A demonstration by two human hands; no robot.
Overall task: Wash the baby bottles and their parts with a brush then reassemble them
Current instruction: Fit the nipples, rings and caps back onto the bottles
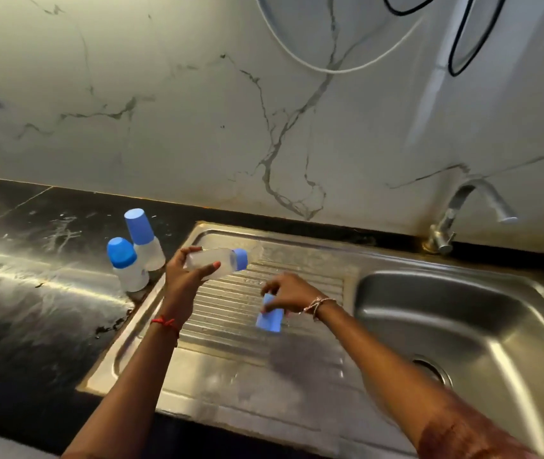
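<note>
Now the left hand [188, 272] reaches forward over the ribbed drainboard [231, 313], fingers wrapped around a clear baby bottle [212, 262]. It lies nearly level, long axis left to right, its blue collar [241, 259] pointing right toward the sink basin [462, 326]. The right hand [292, 293] arches palm-down just right of it, fingertips pinching a blue cap [270, 318] that touches the drainboard. Two capped bottles [135, 260] stand on the left counter [32, 260].

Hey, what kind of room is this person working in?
Most likely a home kitchen: a stainless steel sink with a ribbed drainboard, a tap mounted behind it, and a dark stone countertop under a marble-look wall.
</note>
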